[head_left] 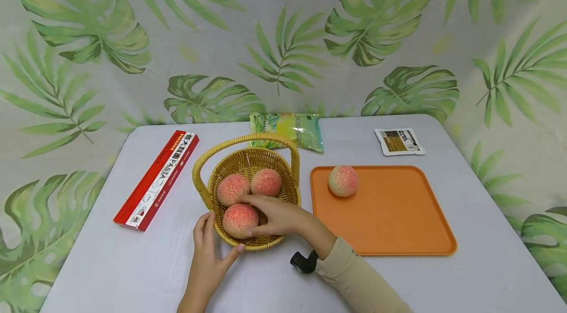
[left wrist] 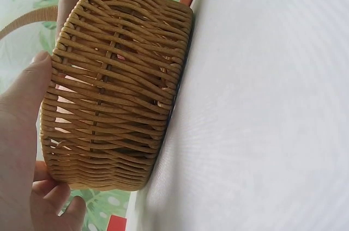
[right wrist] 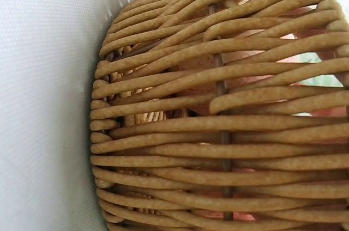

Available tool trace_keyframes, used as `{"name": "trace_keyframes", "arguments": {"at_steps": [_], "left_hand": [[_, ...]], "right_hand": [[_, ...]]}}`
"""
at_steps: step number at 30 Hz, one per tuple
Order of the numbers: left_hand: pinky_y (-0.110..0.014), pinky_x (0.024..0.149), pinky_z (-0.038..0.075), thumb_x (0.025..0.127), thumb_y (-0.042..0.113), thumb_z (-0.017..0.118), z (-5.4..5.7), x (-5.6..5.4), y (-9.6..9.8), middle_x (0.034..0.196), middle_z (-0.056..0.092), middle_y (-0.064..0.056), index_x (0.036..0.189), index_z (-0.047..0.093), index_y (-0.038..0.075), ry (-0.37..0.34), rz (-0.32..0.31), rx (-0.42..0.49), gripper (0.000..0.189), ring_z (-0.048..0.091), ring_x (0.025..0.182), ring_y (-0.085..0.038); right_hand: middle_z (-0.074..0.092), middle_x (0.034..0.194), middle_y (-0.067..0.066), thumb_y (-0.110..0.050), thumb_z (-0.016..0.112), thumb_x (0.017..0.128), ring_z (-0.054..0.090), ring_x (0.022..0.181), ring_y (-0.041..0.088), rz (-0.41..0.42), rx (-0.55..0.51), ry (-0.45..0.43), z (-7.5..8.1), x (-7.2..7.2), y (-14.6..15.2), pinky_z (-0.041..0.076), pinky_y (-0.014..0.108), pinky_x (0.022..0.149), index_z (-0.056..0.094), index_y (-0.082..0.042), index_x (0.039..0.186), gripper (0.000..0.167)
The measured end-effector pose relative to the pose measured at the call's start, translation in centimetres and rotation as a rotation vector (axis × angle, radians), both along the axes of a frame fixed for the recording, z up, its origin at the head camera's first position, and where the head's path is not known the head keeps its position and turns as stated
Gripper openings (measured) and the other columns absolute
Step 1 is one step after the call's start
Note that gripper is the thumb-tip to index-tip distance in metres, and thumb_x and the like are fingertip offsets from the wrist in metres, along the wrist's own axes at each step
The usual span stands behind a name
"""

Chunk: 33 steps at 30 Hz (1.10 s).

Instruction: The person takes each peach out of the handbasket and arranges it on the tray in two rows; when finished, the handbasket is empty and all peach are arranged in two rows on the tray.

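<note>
A yellow-brown wicker basket (head_left: 296, 198) with an arched handle stands on the white table, several pink-speckled peaches in view inside. My right hand (head_left: 279, 214) reaches over the basket's right rim and grips the front peach (head_left: 239, 221), fingers on its far side and thumb at its near right. Behind it lie a left peach (head_left: 233, 189) and a right peach (head_left: 266, 182). At the front left, my left hand (head_left: 210, 259) holds the basket's rim between spread thumb and fingers. In the left wrist view, the thumb (left wrist: 38, 73) meets the rim. Wicker hides the right hand's fingers in the right wrist view.
Right of the basket lies an orange tray (head_left: 390, 214) with one peach (head_left: 343, 180) at its upper left. A red pasta box (head_left: 157, 180) lies left. Behind are a green-yellow packet (head_left: 305, 131) and a small white pouch (head_left: 400, 141). A black object (head_left: 304, 262) sits by the right wrist.
</note>
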<state>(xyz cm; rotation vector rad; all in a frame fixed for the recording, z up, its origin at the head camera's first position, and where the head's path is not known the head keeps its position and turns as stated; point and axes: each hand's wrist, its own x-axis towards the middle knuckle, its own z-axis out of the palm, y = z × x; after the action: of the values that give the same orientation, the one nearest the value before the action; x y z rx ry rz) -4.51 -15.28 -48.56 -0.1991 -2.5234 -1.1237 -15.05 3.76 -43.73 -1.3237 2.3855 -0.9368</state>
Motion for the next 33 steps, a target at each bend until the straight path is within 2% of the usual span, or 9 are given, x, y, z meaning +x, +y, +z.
{"name": "trace_keyframes", "arguments": {"at_steps": [8,16,27,33], "left_hand": [[-0.049,0.090,0.032,0.067,0.026,0.080,0.05,0.02,0.07,0.136,0.022,-0.017,0.140,0.021,-0.002,-0.005,0.004,0.002,0.097,0.027,0.122,-0.028],[-0.047,0.091,0.031,0.067,0.026,0.080,0.08,0.05,0.13,0.136,0.022,-0.017,0.140,0.022,-0.001,-0.008,0.008,0.006,0.097,0.027,0.122,-0.027],[-0.048,0.090,0.032,0.068,0.026,0.080,-0.08,-0.01,0.04,0.135,0.022,-0.018,0.140,0.021,-0.001,0.002,0.002,0.014,0.097,0.027,0.122,-0.028],[-0.053,0.090,0.032,0.070,0.027,0.078,-0.02,0.04,0.01,0.135,0.020,-0.018,0.140,0.020,-0.001,-0.027,-0.006,0.027,0.095,0.026,0.122,-0.032]], "right_hand": [[0.038,0.136,-0.002,-0.041,0.062,0.083,0.032,0.124,0.011,0.043,0.017,-0.014,-0.07,-0.21,-0.25,0.030,0.029,0.098,0.035,-0.013,0.137,0.067],[0.040,0.135,-0.002,-0.037,0.065,0.081,0.036,0.121,0.009,0.056,0.036,-0.009,-0.01,-0.20,-0.68,0.032,0.027,0.096,0.035,-0.015,0.137,0.067],[0.043,0.132,-0.002,-0.025,0.069,0.080,0.040,0.118,0.008,0.017,0.025,0.014,0.13,0.07,-0.84,0.034,0.025,0.094,0.038,-0.014,0.136,0.065],[0.043,0.133,0.002,-0.026,0.071,0.077,0.038,0.120,0.013,-0.051,-0.014,0.006,0.60,0.44,-0.32,0.035,0.029,0.095,0.040,-0.012,0.135,0.067]]}}
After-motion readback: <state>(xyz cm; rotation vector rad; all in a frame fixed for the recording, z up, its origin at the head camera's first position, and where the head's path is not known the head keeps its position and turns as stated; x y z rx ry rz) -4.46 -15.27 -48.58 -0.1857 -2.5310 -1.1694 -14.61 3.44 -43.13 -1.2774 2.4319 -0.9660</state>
